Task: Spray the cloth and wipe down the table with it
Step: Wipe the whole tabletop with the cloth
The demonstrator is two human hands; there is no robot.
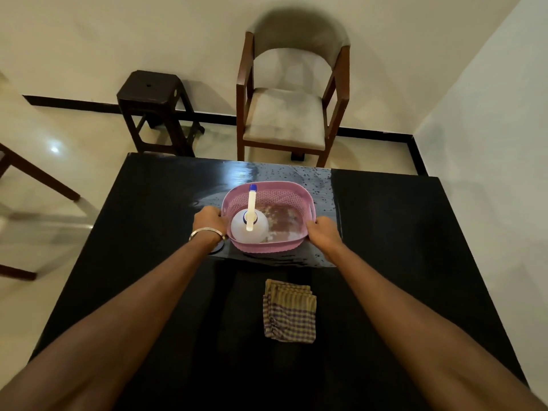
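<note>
Centrally, left hand (209, 221) and right hand (321, 232) grip the light, rigid pink basket (292, 249) by opposite rims, fingers curled. Inside stands the spray bottle (249, 225), best held at its neck; nearer than the basket on the bench (400, 247) lies the soft, folded cloth (289, 310).

Cream walls (118, 34) meet in a corner at the right, with a black skirting band (376, 132) running along their foot. The floor (98, 149) is pale and glossy and carries a bright spot of reflected light at the left. A wooden armchair (289, 114) with beige cushions stands against the far wall, casting a soft shadow on it. Beside it, to the left, stands a dark stool (154, 99).
</note>
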